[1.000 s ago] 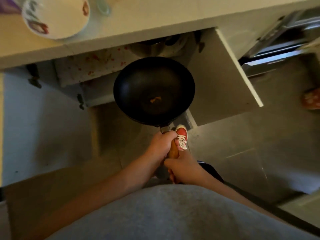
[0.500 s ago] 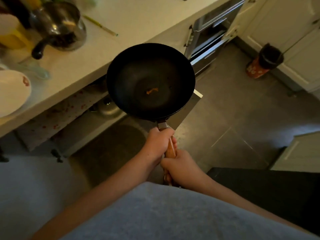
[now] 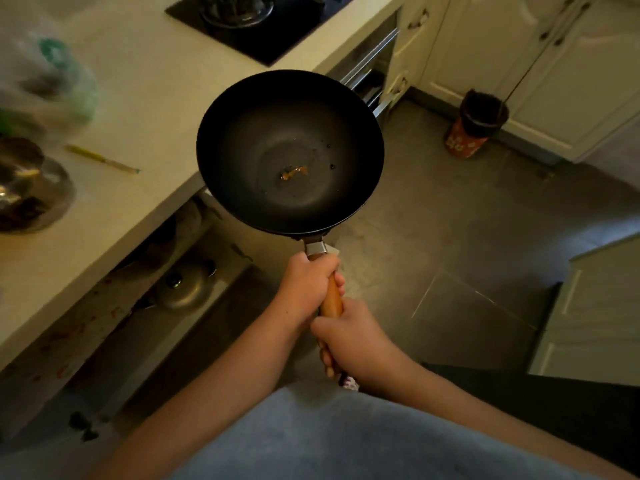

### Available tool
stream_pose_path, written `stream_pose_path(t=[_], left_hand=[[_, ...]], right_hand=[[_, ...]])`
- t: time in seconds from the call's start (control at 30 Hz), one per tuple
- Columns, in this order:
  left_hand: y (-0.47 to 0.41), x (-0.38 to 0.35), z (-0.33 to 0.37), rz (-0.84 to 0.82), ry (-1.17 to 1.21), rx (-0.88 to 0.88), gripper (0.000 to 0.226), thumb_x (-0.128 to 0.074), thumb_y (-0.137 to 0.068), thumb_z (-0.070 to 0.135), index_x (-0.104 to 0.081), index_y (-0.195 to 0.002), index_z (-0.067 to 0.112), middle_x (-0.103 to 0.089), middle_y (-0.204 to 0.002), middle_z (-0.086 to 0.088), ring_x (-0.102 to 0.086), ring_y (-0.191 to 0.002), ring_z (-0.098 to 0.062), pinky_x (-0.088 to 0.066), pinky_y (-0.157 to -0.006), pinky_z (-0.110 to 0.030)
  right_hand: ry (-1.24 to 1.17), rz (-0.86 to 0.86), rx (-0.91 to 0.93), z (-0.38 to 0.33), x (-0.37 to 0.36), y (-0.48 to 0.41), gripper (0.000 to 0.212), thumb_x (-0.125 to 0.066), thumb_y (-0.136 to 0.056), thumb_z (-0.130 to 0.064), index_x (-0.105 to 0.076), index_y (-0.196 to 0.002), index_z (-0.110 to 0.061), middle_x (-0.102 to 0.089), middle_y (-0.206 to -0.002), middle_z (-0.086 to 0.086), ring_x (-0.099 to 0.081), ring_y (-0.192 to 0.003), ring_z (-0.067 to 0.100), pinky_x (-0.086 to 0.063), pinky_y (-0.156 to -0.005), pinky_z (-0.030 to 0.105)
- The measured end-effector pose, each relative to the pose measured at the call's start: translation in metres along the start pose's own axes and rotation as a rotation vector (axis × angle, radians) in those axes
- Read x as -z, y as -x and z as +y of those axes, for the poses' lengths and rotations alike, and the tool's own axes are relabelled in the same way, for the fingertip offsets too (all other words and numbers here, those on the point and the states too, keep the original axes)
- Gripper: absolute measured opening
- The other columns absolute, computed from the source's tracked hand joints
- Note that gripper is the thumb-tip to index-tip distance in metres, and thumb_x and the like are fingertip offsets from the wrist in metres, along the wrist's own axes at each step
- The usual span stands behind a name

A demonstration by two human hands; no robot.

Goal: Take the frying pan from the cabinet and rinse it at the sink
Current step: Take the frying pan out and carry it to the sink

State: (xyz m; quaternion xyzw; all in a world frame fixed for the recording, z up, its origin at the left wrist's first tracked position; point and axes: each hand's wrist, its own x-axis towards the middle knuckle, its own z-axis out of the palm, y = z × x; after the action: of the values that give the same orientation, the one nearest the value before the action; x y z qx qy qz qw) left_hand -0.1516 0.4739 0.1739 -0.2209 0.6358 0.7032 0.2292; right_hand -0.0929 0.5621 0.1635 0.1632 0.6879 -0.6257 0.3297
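The countertop [image 3: 145,109] served as the landmark, a pale slab running up the left side of the view with a dark hob [image 3: 277,32] set into its far end. Just off its front edge, out over the grey floor and clear of any surface, hung the frying pan [image 3: 290,152], black, deep-sided and roughly level, with a small orange scrap of residue [image 3: 294,173] and a few dark droplets in its bowl. Below the countertop the cabinet [image 3: 166,306] stood open, with a metal pot lid [image 3: 183,287] resting inside. No sink showed anywhere in view.

The left hand [image 3: 306,289] was wrapped tight round the wooden handle [image 3: 331,297] just behind the metal collar, and the right hand [image 3: 349,337] was clenched on the same handle lower down, nearest the body, so both were closed on the pan.

The pan seemed to be out of the cabinet, with the carry to the sink as the step in hand. To do it well, the two-handed hold looked worth keeping, since the pan's weight sat far out from the hands. The bowl would be best kept level so the scrap and droplets stayed inside, and the rim swung clear of the countertop edge, which it nearly overlapped. On the countertop's left part sat a steel pot [image 3: 31,188] and a thin yellow stick [image 3: 104,161], both well apart from the pan.

Across the floor from the countertop stood a red bin [image 3: 474,133] with a flower pattern. No brand, label or legible writing could be made out on anything.
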Motion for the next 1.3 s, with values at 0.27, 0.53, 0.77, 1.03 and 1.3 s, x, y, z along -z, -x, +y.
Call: stream_pose_path(t=[0.27, 0.53, 0.77, 1.03, 1.3], left_hand=[[-0.069, -0.07, 0.033, -0.035, -0.074, 0.042, 0.007, -0.057, -0.089, 0.012, -0.059, -0.09, 0.005, -0.058, -0.056, -0.003, -0.058, -0.049, -0.012, -0.054, -0.055, -0.027], [-0.149, -0.14, 0.066, -0.16, -0.146, 0.069, 0.004, -0.057, -0.088, 0.011, -0.059, -0.086, 0.009, -0.059, -0.059, -0.004, -0.058, -0.05, -0.013, -0.054, -0.054, -0.027], [-0.217, -0.214, 0.103, -0.278, -0.226, 0.095, 0.006, -0.058, -0.089, 0.012, -0.059, -0.083, 0.009, -0.06, -0.055, -0.003, -0.058, -0.048, -0.013, -0.052, -0.051, -0.028], [-0.279, -0.314, 0.136, -0.373, -0.335, 0.074, 0.007, -0.059, -0.086, 0.015, -0.061, -0.088, 0.009, -0.062, -0.059, -0.004, -0.06, -0.055, -0.017, -0.054, -0.061, -0.032], [-0.345, -0.44, 0.168, -0.354, -0.359, 0.058, 0.007, -0.059, -0.089, 0.016, -0.063, -0.089, 0.01, -0.062, -0.061, -0.002, -0.061, -0.057, -0.013, -0.056, -0.06, -0.028]], right_hand=[[-0.1, 0.078, 0.031, -0.032, 0.081, -0.035, 0.013, -0.054, -0.071, -0.005, -0.054, -0.063, -0.015, -0.052, -0.042, -0.002, -0.049, -0.034, 0.014, -0.042, -0.036, 0.024], [-0.25, 0.195, -0.012, -0.067, 0.152, -0.077, 0.012, -0.057, -0.076, -0.005, -0.059, -0.07, -0.015, -0.053, -0.05, 0.002, -0.049, -0.04, 0.014, -0.044, -0.042, 0.028], [-0.31, 0.344, -0.001, -0.107, 0.224, -0.108, 0.016, -0.053, -0.077, 0.0, -0.056, -0.067, -0.012, -0.05, -0.049, 0.003, -0.047, -0.037, 0.012, -0.043, -0.041, 0.027], [-0.374, 0.458, 0.023, -0.137, 0.323, -0.137, 0.021, -0.052, -0.08, 0.005, -0.053, -0.064, -0.008, -0.047, -0.05, 0.007, -0.046, -0.035, 0.015, -0.041, -0.035, 0.023], [-0.344, 0.415, -0.037, -0.16, 0.47, -0.174, 0.017, -0.052, -0.083, 0.003, -0.054, -0.069, -0.007, -0.05, -0.052, 0.008, -0.048, -0.035, 0.013, -0.045, -0.037, 0.025]])
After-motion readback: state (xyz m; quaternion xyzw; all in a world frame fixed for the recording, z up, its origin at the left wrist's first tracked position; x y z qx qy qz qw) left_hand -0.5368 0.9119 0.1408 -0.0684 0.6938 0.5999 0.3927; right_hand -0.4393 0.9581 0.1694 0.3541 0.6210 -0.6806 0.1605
